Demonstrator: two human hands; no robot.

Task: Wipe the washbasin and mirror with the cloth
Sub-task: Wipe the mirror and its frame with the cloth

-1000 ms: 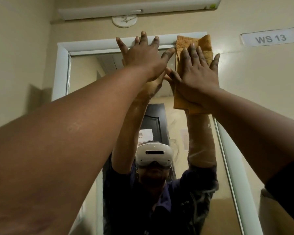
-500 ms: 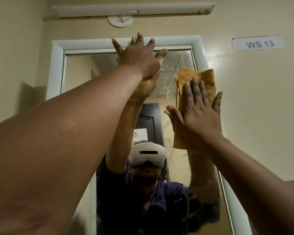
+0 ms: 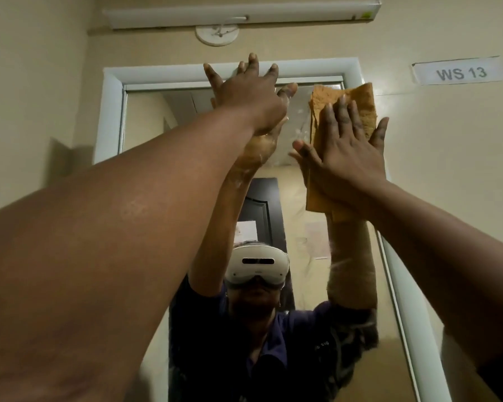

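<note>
The right hand (image 3: 349,158), fingers flat, presses the cloth (image 3: 357,108) on the mirror (image 3: 145,117) at one o'clock, higher than before. The left hand (image 3: 250,97) stays spread at twelve.

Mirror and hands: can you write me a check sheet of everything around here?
Surface: mirror in a pale frame, smeary near the top.
Job's things: orange cloth flat on the mirror's upper right; washbasin not in view.
Clutter: nothing seen.
Hands: right hand presses the cloth with straight fingers; left hand flat on the glass, bare.
Cables: nothing seen.
Surroundings: beige wall, WS 13 label, tube light above.
</note>
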